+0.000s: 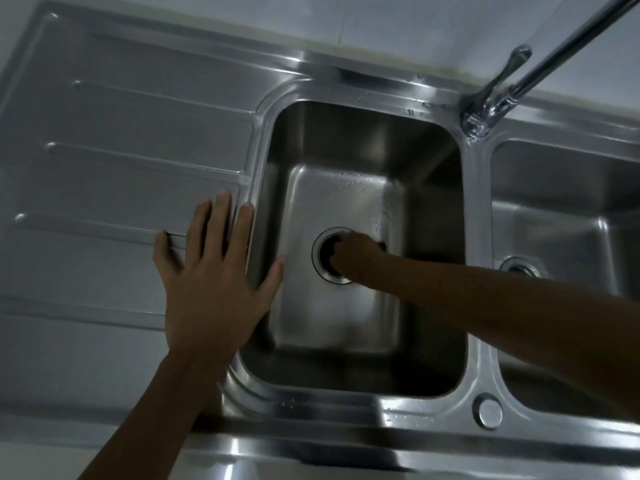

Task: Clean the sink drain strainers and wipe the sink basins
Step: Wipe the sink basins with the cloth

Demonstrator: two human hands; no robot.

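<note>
— Where are the hands resting?

— The left hand is lying flat with its fingers spread on the draining board, right at the edge of the left basin. Its thumb is reaching over the rim.

— And the other one?

— The right hand is reaching down across the left basin and covering most of the drain in its floor. Its fingertips are sinking into the dark opening, so I cannot tell whether they are gripping anything. Any strainer there is hiding under the hand.

— What is the surface looking like?

— The whole sink is gleaming as brushed steel. Raised ribs are running across the draining board. Water drops are sitting on the far part of the left basin's floor. The right basin is showing a second drain with a bright metal ring.

— And around it?

— A chrome tap is standing on the back ledge between the basins, its spout running off the top right corner. A round cap is sitting on the front ledge between them. A pale wall is rising behind, and a yellowed strip of sealant is running along the joint. The light is looking dim and bluish.
</note>
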